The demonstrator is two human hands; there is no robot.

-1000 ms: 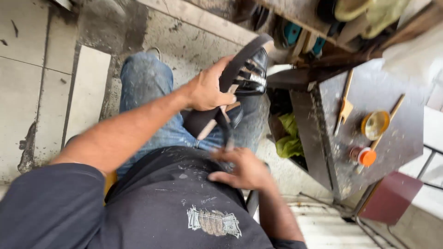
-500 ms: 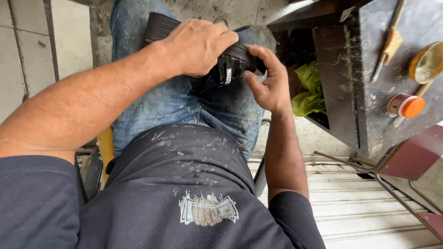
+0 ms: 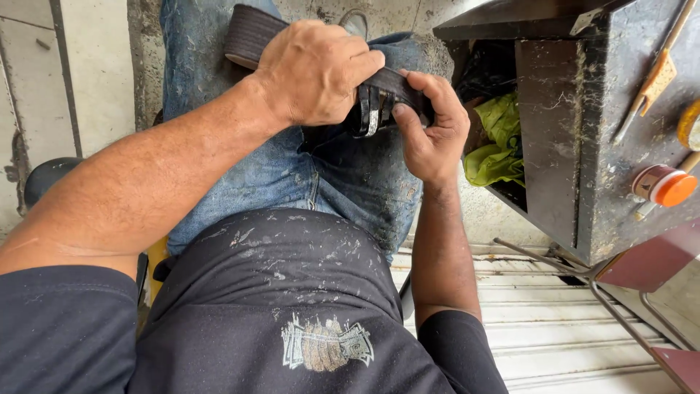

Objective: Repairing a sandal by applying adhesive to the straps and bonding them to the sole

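A dark brown belt [image 3: 251, 33] with a metal buckle [image 3: 372, 117] lies across my lap, over blue jeans [image 3: 343, 175]. My left hand [image 3: 313, 69] grips the strap from above, just beside the buckle. From the right side, my right hand [image 3: 430, 124] pinches the buckle end, thumb on the strap. Much of the buckle is hidden by my fingers.
A dark, scratched work stand [image 3: 583, 146] is at the right, with a yellow-green cloth [image 3: 499, 146] in its open compartment. On top lie a brush [image 3: 652, 80] and a small orange-capped jar [image 3: 663, 186]. Tiled floor [image 3: 87, 73] lies at the left, a white slatted surface [image 3: 554, 328] below right.
A second ago the belt was curved upright above my knees with my right hand low near my belly. Both hands now hold it flat on my lap at the buckle.
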